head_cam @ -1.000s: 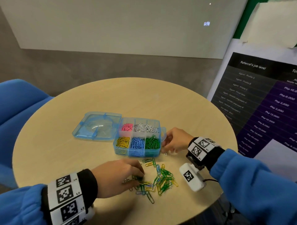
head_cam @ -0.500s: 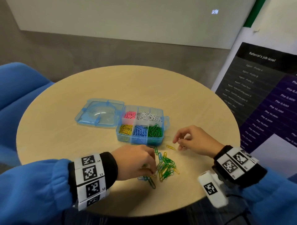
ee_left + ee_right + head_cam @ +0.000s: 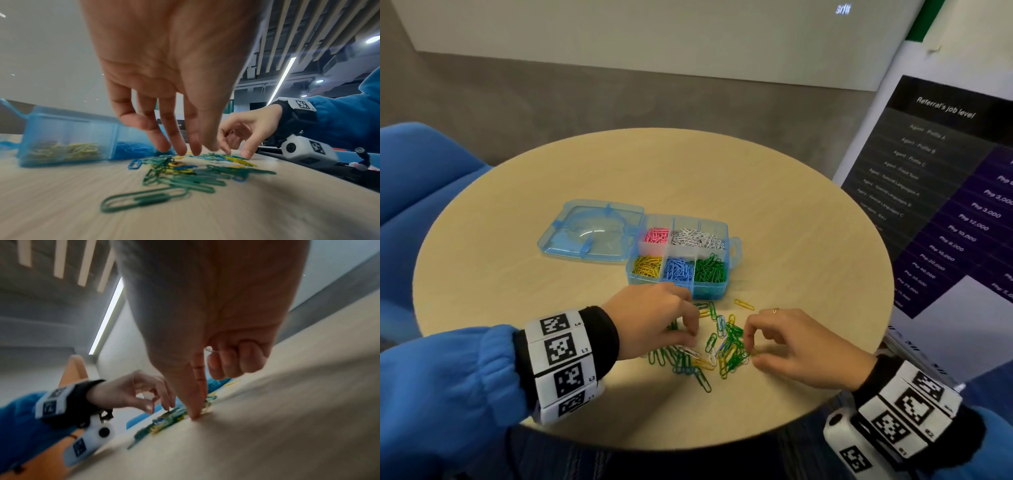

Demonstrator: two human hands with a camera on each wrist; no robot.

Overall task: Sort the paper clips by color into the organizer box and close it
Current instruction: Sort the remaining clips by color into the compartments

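- Head view: a round wooden table (image 3: 585,342) fills the middle of the frame. Just above centre sits the blue organizer box (image 3: 677,257), its lid (image 3: 590,230) lying flat and open to the left. The compartments hold pink, white, yellow, blue and green clips.
- Below the box, at lower centre, lies a loose pile of paper clips (image 3: 709,353), mostly green with some yellow, blue and white. One yellow clip (image 3: 743,304) lies apart, up and right of the pile.
- The left hand (image 3: 654,322) comes from the lower left, its fingers bent down onto the pile's left edge. The right hand (image 3: 798,346) comes from the lower right, thumb and forefinger close together at the pile's right edge. Whether either actually grips a clip, I cannot tell.
- Left wrist view: the left hand's fingertips (image 3: 180,151) point down onto the pile, loosely spread. The box stands at middle left.
- Right wrist view: blurred. The right forefinger (image 3: 195,410) touches the table beside the clips; the outer fingers are curled in.
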